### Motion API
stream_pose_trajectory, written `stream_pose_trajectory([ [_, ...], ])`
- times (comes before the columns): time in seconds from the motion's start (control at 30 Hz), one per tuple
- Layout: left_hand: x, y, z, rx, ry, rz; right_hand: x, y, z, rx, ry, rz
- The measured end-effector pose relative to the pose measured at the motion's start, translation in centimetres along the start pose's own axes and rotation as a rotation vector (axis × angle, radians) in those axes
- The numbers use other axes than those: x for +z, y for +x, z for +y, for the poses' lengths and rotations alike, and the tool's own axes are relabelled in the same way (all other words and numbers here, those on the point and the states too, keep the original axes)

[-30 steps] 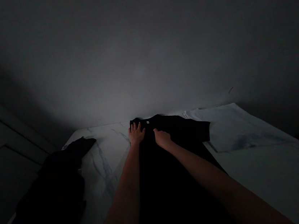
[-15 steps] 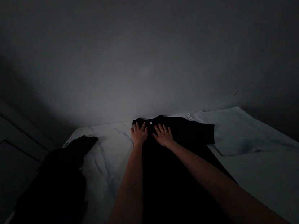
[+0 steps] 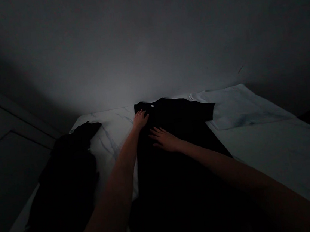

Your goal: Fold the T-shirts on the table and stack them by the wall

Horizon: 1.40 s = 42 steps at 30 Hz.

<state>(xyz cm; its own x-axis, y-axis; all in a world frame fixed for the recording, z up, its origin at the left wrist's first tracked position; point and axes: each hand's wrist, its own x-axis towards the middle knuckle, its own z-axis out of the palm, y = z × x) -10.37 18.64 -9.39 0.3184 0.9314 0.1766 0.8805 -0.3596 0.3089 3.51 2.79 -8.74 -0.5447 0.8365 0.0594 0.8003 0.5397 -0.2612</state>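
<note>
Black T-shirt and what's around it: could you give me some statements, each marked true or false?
1. The left hand and right hand are both over the black T-shirt. True.
2. The right hand is clenched in a fist. False: it is open.
3. A small pale label shows on the T-shirt. True.
4. Nothing lies left of the T-shirt in view. False: dark clothing does.
5. A short sleeve points to picture right. True.

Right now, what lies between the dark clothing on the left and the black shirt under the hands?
In the head view, a strip of pale veined surface separates the dark clothing from the black shirt; the left forearm crosses it.
</note>
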Motion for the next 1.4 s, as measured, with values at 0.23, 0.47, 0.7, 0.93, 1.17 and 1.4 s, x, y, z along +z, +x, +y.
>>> stream_pose_trajectory([
  [0.23, -1.2, -14.2, -2.5, 0.453, 0.013, -0.186, 0.3, -6.6, -6.2, -0.211, 0.007, -0.140],
  [0.47, -6.3, -29.8, -2.9, 0.462, -0.234, -0.281, 0.8, -11.8, -11.1, -0.334, 0.112, -0.201],
  [0.7, -6.5, -39.4, 1.1, 0.057, -0.394, 0.080, 0.5, -12.4, -14.1, -0.165, 0.243, -0.107],
  [0.93, -4.2, -43.2, 5.1, -0.287, -0.506, 0.352, 1.1, -12.9, -17.1, -0.197, 0.181, 0.013],
  [1.17, -1.9, -45.4, 5.0, 0.028, -0.219, 0.594, 3.1, -15.7, -17.8, -0.439, 0.129, 0.456],
  [1.4, -1.4, -46.3, 3.6, 0.230, -0.113, 0.745, 4.2, -17.4, -16.3, -0.571, 0.014, 0.359],
])
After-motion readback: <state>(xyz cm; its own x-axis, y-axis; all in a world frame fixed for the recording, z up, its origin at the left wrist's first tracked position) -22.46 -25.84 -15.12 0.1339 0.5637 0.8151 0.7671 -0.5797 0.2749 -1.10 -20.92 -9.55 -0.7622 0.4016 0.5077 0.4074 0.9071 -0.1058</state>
